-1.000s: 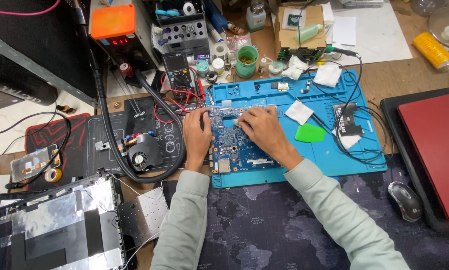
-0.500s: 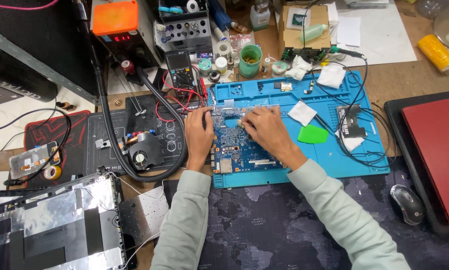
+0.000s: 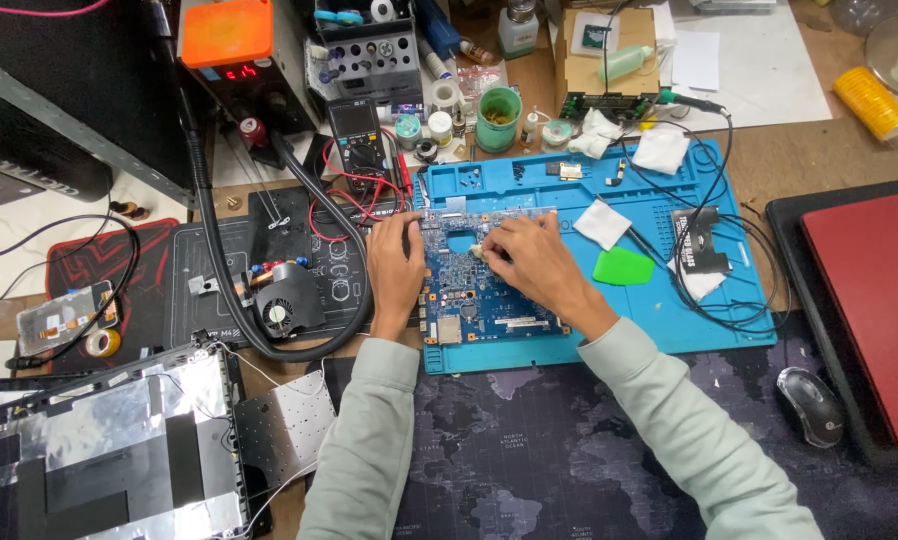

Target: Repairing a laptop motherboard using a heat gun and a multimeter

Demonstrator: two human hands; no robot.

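Both your hands work on the blue circuit board [image 3: 469,290], which lies flat on the blue repair mat [image 3: 669,300].

Your left hand [image 3: 397,265] grips the board's left edge, fingers curled over the upper corner, palm down. Your right hand [image 3: 534,262] rests on the board's upper middle, fingertips pinched on a small pale piece [image 3: 477,251]; what that piece is cannot be told. A green pry pick [image 3: 623,267] and a white square wipe [image 3: 602,223] lie on the mat just right of your right hand. A black multimeter [image 3: 359,138] with red leads sits on the surface above your left hand. A small black cooling fan [image 3: 281,310] lies on the black mat to the left.
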